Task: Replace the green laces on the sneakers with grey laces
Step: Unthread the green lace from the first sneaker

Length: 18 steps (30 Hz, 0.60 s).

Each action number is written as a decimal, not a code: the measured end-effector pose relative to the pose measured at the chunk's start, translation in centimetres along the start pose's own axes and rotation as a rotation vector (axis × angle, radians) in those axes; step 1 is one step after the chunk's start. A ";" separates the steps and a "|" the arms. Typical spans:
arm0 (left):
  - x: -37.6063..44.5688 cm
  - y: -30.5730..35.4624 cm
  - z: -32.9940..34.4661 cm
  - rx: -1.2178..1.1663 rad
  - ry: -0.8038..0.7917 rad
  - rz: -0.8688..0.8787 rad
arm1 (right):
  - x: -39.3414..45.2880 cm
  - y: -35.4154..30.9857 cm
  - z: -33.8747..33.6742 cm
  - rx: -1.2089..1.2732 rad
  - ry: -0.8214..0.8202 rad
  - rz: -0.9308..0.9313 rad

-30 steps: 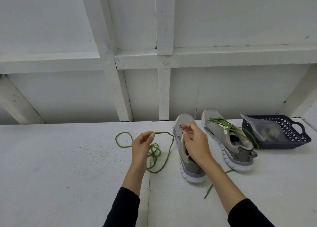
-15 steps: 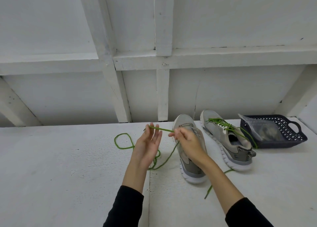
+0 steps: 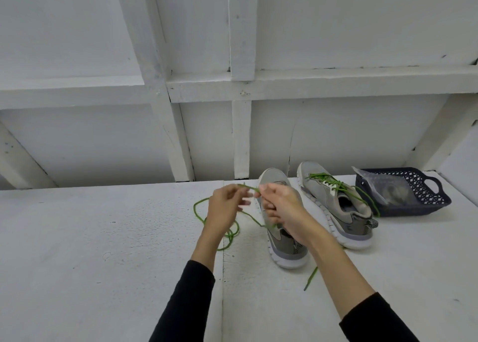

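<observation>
Two grey sneakers stand on the white table. The near sneaker [image 3: 280, 240] is partly behind my right hand and shows no lace in its eyelets. The far sneaker [image 3: 333, 202] still carries a green lace [image 3: 336, 185]. A loose green lace [image 3: 200, 213] lies in loops on the table left of the near sneaker. My right hand [image 3: 283, 209] pinches this loose lace near its raised end. My left hand [image 3: 227, 207] is lifted beside it, fingers curled at the same strand. A clear bag [image 3: 388, 190], its contents blurred, lies in the dark basket [image 3: 426, 199].
The dark plastic basket sits at the table's back right corner. A white panelled wall [image 3: 232, 121] rises right behind the table. A green lace end [image 3: 310, 278] trails on the table near my right forearm.
My left hand has risen from the lace loops and closed its fingers on the raised strand. My right hand left the near sneaker's eyelets and drew the lace up and left.
</observation>
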<state>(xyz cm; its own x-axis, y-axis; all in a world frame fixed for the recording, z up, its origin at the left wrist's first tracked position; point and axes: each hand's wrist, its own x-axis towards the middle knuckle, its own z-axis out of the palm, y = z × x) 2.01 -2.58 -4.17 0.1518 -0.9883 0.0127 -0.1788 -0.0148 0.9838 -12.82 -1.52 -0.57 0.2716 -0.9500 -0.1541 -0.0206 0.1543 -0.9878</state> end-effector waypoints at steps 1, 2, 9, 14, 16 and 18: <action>0.1 0.4 0.3 -0.199 0.044 -0.074 | -0.5 0.4 0.4 -0.063 -0.039 0.003; 0.2 0.7 0.4 -0.409 0.055 -0.144 | -0.8 0.9 0.6 -0.126 -0.079 0.017; 0.2 1.8 -2.2 -1.381 0.005 -0.384 | -1.8 2.7 -1.2 0.069 -0.089 0.193; -0.5 2.1 -2.8 -0.874 -0.326 -0.347 | 0.0 1.4 -2.9 0.287 0.057 0.233; -0.9 2.0 -2.1 -0.393 -0.498 -0.268 | 0.7 0.6 -2.9 0.255 0.094 0.223; -1.1 1.6 -1.3 0.080 -0.568 -0.138 | 0.9 -0.5 -2.4 0.222 0.117 0.183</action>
<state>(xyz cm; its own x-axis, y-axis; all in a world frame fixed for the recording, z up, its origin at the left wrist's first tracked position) 2.80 -1.36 -2.36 -0.3621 -0.9024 -0.2336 -0.2701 -0.1383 0.9529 -14.90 -3.16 -0.23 0.1699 -0.9237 -0.3434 0.1553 0.3692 -0.9163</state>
